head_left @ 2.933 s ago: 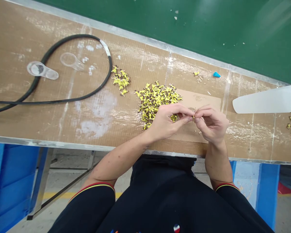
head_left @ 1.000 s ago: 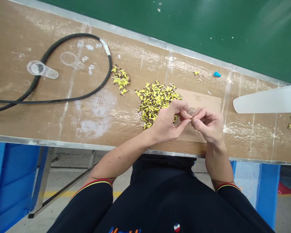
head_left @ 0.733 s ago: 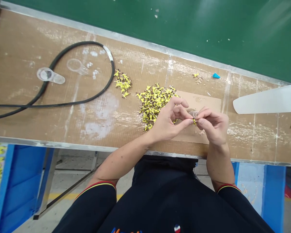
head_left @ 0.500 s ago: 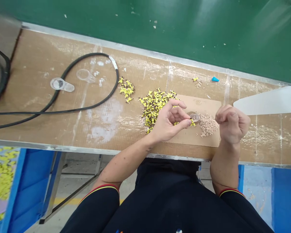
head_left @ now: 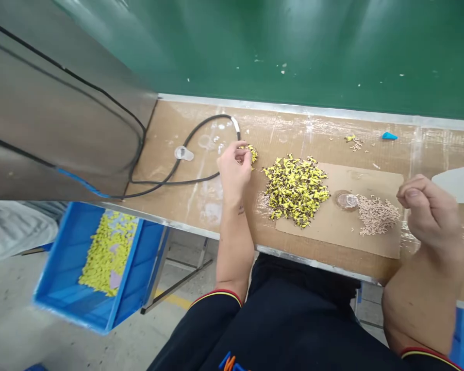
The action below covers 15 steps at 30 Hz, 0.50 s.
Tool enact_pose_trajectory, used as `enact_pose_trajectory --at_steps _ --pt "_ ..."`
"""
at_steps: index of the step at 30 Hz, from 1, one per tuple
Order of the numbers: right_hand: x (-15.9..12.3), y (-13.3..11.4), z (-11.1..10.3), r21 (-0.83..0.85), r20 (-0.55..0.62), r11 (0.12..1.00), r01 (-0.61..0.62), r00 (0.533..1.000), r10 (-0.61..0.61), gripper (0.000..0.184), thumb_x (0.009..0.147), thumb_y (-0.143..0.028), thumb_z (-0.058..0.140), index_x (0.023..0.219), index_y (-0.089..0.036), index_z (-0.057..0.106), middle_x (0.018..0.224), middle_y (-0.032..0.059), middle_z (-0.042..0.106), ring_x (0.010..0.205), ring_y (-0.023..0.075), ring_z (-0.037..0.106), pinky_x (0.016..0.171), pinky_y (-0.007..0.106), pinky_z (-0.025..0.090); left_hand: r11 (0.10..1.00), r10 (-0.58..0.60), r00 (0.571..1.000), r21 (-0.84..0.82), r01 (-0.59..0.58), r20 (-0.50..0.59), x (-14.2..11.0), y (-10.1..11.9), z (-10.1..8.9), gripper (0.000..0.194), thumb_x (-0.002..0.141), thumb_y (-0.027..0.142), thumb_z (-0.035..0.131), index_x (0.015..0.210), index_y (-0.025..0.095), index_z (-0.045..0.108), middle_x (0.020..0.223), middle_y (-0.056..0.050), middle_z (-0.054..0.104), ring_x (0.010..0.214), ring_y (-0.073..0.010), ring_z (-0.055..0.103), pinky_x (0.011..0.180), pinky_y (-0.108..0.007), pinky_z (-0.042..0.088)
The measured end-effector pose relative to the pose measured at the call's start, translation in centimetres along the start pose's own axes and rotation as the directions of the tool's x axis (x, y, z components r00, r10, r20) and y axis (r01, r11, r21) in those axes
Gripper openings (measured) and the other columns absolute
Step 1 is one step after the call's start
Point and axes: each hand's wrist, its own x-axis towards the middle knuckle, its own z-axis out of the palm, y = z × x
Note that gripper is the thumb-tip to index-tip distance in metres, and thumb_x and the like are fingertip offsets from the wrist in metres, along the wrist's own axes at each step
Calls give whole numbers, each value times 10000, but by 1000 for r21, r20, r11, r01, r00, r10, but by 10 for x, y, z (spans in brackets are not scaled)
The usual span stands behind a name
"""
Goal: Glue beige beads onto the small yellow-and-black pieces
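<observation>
Head view: the left hand is held narrow at the small yellow pieces, at its one o'clock; any grip cannot be told. The right hand is curled, empty-looking. The tan pieces, at its ten o'clock, could be scattered if brushed.

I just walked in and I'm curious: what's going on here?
At a workbench, a person's left hand is at a small pile of yellow pieces. Their curled right hand is beside a cardboard sheet that bears a larger yellow heap and a patch of beige bits.
</observation>
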Motion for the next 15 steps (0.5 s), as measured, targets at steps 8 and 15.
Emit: enact_pose_trajectory --at_steps 8,15 --pt "-2 5 -9 -9 12 998 -70 997 70 439 1062 -470 486 685 -248 523 626 -2 512 554 156 463 548 363 349 994 74 983 95 -58 -170 5 -8 -15 219 886 206 631 1084 192 726 1012 -59 792 712 -128 668 640 -257 517" --pt "-3 2 -14 -110 68 975 -193 977 201 352 1059 -410 452 755 -252 536 680 9 546 631 170 505 636 352 399 886 375 816 88 -455 440 -13 17 -1 288 935 308 620 1180 216 740 1183 -81 754 1126 -224 687 1024 -396 545"
